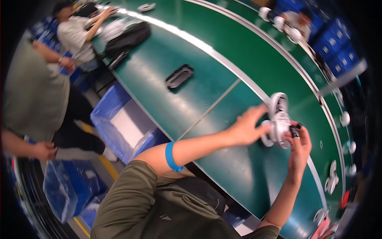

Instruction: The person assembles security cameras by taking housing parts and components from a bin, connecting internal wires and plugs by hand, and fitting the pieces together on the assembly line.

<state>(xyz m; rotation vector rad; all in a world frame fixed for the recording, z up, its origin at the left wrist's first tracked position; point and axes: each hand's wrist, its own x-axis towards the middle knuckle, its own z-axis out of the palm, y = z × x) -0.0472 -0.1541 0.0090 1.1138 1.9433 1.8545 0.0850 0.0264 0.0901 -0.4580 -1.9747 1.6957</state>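
Observation:
A white plastic assembly (280, 121) with rounded lobes and a dark-lined ring at its top is held up over the green work surface. My left hand (250, 125) has its thumb and fingers on the left side of it, somewhat blurred. On the other side, my right hand (300, 145) grips the lower part, with black bands around its fingers. A blue band (171, 156) circles my left arm. A black oblong tray-like part (180, 77) lies on the bench (211, 127), farther left of both hands.
Beyond the bench runs a green conveyor (294, 79) with white units (332, 179) along its far side. Blue bins (105, 109) stand left of the bench edge. One co-worker (38, 95) stands at the left; others are farther off. A black bag (129, 40) lies up the bench.

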